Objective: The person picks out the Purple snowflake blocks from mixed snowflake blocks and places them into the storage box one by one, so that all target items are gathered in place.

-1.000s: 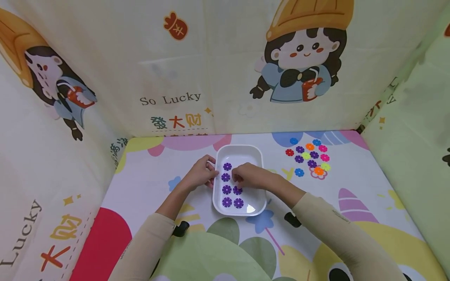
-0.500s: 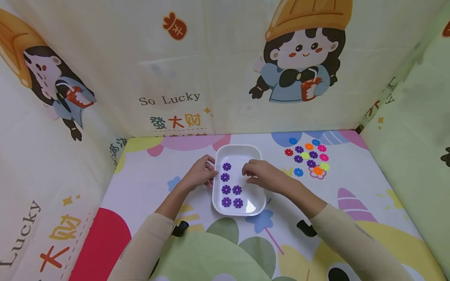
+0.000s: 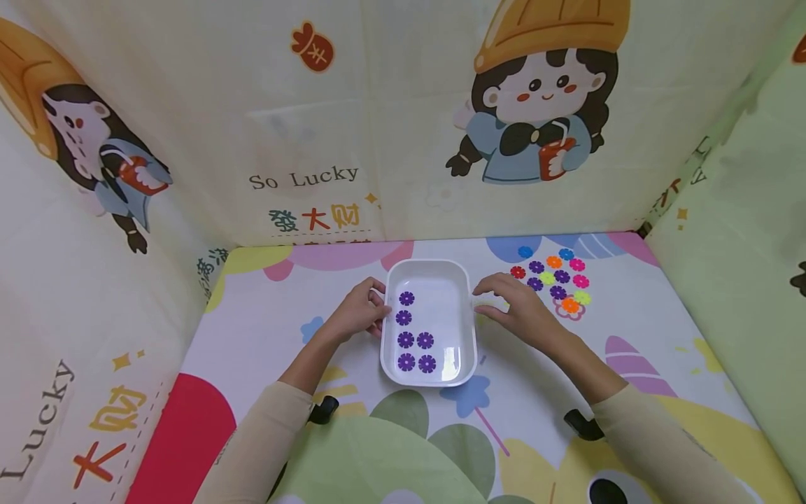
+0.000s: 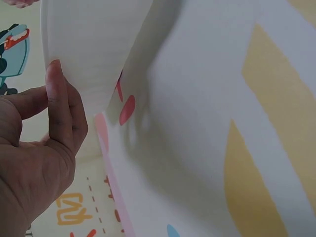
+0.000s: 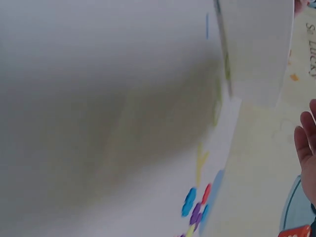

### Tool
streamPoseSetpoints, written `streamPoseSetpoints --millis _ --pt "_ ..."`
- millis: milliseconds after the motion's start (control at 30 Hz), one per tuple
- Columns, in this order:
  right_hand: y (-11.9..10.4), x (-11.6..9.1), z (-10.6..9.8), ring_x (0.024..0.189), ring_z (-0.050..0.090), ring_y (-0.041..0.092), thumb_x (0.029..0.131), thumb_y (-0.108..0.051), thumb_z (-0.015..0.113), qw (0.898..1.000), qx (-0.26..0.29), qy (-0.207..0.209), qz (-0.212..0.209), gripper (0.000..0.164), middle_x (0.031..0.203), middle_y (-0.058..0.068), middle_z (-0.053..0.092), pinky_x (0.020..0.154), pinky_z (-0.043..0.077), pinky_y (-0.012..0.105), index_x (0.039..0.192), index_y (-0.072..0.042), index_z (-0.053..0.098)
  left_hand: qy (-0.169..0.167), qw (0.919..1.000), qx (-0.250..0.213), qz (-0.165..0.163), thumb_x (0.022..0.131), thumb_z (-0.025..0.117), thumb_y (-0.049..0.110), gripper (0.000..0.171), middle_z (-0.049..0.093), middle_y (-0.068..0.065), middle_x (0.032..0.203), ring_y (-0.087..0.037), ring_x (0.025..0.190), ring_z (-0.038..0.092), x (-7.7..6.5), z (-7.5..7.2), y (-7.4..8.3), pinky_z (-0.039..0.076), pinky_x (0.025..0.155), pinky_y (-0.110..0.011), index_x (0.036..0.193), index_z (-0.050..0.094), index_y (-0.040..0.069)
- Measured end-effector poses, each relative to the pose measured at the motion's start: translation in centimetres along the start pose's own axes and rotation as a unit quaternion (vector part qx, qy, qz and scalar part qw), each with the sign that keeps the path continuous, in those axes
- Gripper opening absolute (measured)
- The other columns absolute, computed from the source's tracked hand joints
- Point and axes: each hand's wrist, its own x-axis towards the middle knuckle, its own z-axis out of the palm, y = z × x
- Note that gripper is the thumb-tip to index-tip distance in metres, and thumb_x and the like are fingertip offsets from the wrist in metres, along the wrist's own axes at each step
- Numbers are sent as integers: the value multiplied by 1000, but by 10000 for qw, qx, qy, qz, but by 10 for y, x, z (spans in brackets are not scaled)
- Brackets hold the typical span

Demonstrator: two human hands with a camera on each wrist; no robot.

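A white rectangular tray (image 3: 455,280) stands on the table, with several purple flower-shaped pieces (image 3: 406,340) laid in it: a column along the left and a shorter one beside it. My left hand (image 3: 360,308) holds the tray's left rim; the left wrist view shows its fingers (image 4: 59,103) against the tray's outer wall. Just outside the right rim hovers my right hand (image 3: 519,311), thumb and fingers spread apart and nothing between them. In the right wrist view only part of this hand (image 5: 307,148) shows, at the right edge.
Loose flower pieces in purple, orange (image 3: 569,305), blue (image 3: 525,252), pink (image 3: 577,265), red (image 3: 518,272) and yellow lie at the back right of the patterned tablecloth (image 3: 264,357). Printed cloth walls (image 3: 415,140) enclose the back and both sides.
My right hand has lifted from the purple pieces inside the tray, spread its fingers and moved right past the rim, now covering a blue piece. The left hand and tray stay put.
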Motion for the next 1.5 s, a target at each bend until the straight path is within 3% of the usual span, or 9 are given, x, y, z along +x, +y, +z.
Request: streamPoseSetpoints --millis 233,367,567,833,1100,1500 --pt "33 -18 -19 107 66 25 81 -6 87 9978 -486 342 285 39 117 7 69 84 65 50 115 -8 70 9 10000 -3 -44 99 67 5 38 59 -14 99 -20 61 66 0 0 1 65 56 -38 132 49 6" --pt "53 -29 -34 108 64 30 84 -8 85 9936 -658 261 882 37 119 11 68 85 63 55 118 -7 69 0 10000 -27 12 98 66 5 38 59 -14 98 -20 61 65 -1 0 1 65 55 -36 132 48 5" --pt "74 -43 -53 113 62 40 91 -11 80 9791 -794 33 1872 39 125 18 66 87 62 59 126 -5 67 30 10000 26 -19 99 67 5 38 59 -13 98 -21 62 65 -2 0 1 65 55 -36 132 48 6" --pt "98 -52 -63 118 56 43 96 -20 74 9548 -747 -420 2847 48 129 23 61 91 61 60 138 -1 59 0 10000 24 36 99 66 6 38 59 -14 98 -21 62 66 0 0 0 65 56 -37 132 48 5" --pt "112 -52 -59 118 55 45 98 -18 72 9391 -882 -512 3283 44 126 27 61 93 61 58 135 3 60 0 10000 66 5 99 67 7 38 59 -14 99 -21 63 66 1 0 0 65 56 -37 132 49 6" --pt "125 -45 -57 112 56 46 96 -23 75 9283 -1011 -869 3471 43 119 29 59 93 61 55 124 7 63 -14 10000 87 18 99 67 8 39 60 -14 99 -22 63 67 2 -1 -3 65 56 -36 132 49 7"
